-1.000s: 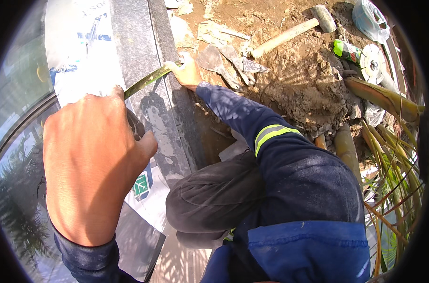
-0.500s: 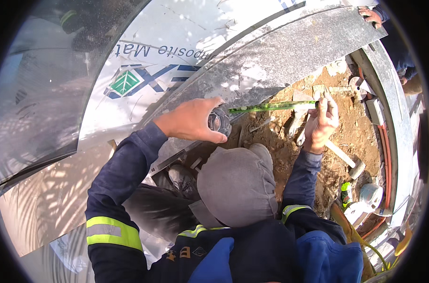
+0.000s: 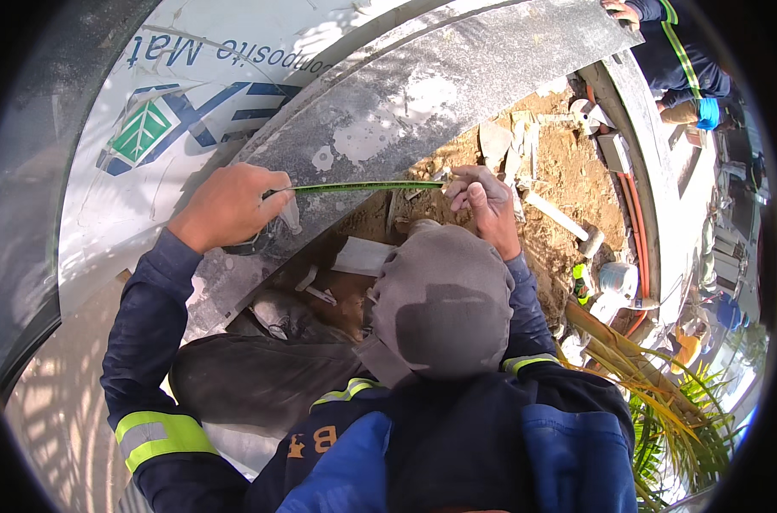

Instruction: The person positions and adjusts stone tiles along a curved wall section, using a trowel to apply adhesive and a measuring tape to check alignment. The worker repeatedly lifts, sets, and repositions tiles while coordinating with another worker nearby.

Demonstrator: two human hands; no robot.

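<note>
A green tape measure blade [image 3: 367, 185] stretches between my hands, roughly level, above a long grey speckled panel [image 3: 388, 111]. My left hand [image 3: 233, 205] is closed at the blade's left end, thumb and forefinger pinching it; the case is mostly hidden under the palm. My right hand [image 3: 484, 205] grips the blade's other end between thumb and fingers, just past the panel's near edge.
A mallet [image 3: 568, 224] lies on brown soil [image 3: 559, 188] at right, near a bucket [image 3: 617, 278] and orange pipes [image 3: 638, 231]. A co-worker's hand [image 3: 621, 12] rests on the panel's far end. A white printed sheet [image 3: 97, 231] lies at left; palm fronds [image 3: 688, 410] stand lower right.
Both hands have shifted left in the picture, the right hand slightly down. My left hand has turned from cupping the tape measure's case to pinching its blade. The whole view has moved too.
</note>
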